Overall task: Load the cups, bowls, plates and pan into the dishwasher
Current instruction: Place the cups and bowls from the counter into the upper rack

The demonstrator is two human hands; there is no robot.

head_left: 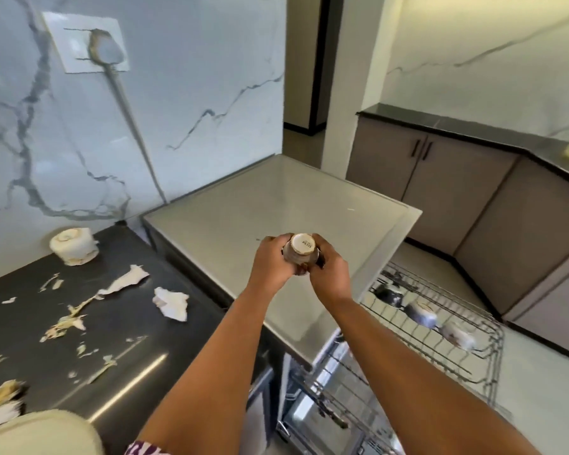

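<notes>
I hold a brown and white cup (301, 252) upside down over the grey top of the dishwasher (276, 205). My left hand (271, 266) grips it from the left and my right hand (330, 274) grips it from the right. Its white base with printed letters faces up. Below to the right, the upper wire rack (467, 326) is pulled out and carries three cups (421, 313) lying in a row. Another white cup (73, 246) stands upside down on the dark counter at the back left.
Torn paper scraps (171, 303) and food bits litter the dark counter (79, 339). A pale rounded dish (43, 431) sits at the bottom left edge. A lower rack (335, 399) shows beneath the upper one. Grey cabinets (457, 178) line the far right.
</notes>
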